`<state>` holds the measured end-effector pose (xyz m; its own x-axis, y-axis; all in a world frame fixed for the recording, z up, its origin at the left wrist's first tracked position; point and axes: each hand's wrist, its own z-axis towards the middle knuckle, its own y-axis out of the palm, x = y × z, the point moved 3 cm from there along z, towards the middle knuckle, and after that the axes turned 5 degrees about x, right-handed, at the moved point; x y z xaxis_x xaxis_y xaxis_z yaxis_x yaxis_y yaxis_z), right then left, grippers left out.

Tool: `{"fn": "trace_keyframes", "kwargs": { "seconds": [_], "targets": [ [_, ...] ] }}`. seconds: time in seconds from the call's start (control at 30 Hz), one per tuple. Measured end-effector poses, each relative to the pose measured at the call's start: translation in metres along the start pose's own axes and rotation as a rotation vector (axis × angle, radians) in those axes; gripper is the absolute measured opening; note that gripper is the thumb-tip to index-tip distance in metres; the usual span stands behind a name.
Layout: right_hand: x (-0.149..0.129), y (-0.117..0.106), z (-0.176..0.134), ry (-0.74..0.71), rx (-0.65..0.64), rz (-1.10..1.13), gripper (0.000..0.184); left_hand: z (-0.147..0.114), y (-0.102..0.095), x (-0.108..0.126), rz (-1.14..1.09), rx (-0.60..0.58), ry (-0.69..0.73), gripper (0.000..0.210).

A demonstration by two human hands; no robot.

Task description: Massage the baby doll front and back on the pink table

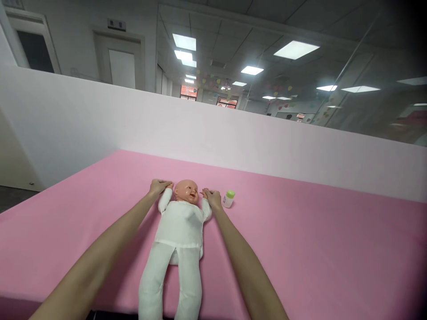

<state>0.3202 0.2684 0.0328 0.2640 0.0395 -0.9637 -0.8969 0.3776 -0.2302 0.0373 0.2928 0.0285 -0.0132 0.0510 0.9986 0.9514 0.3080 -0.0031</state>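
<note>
a bald baby doll [180, 224] is laid face up on a pink-covered tabletop [316, 240], its glossy, flesh-toned head set at 12 o'clock from its chest and turned slightly towards 3. its torso and arms are covered by a white top, its legs by white cloth; they are stretched towards 6 o'clock and cut off by the lower edge of the view. both forearms are bent upward beside the head. at 11 o'clock one doll hand is pinched by the left hand [159, 186]; between 1 and 2 o'clock the other is gripped by the right hand [214, 198]. at 2 o'clock, just beyond the right hand, a small green-capped bottle [228, 199] is stood upright, its pale body printed with dark lettering; its contents cannot be made out.
</note>
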Motion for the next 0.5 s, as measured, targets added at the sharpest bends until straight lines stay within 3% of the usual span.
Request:
{"fn": "trace_keyframes", "kwargs": {
  "seconds": [0.1,0.2,0.37,0.5],
  "targets": [
    [0.018,0.006,0.001,0.074,0.001,-0.028,0.032,0.008,0.003,-0.022,0.082,0.039,-0.083,0.026],
    [0.027,0.007,0.003,0.095,0.003,-0.042,0.033,0.01,0.0,-0.03,0.095,0.04,-0.107,0.027],
    [0.009,-0.002,0.001,0.01,-0.033,0.022,0.032,0.002,-0.018,-0.004,-0.036,-0.032,-0.015,0.04],
    [-0.024,-0.034,-0.029,-0.222,-0.175,0.088,0.038,-0.022,-0.055,0.026,-0.111,-0.215,0.196,0.053]
  ]
}}
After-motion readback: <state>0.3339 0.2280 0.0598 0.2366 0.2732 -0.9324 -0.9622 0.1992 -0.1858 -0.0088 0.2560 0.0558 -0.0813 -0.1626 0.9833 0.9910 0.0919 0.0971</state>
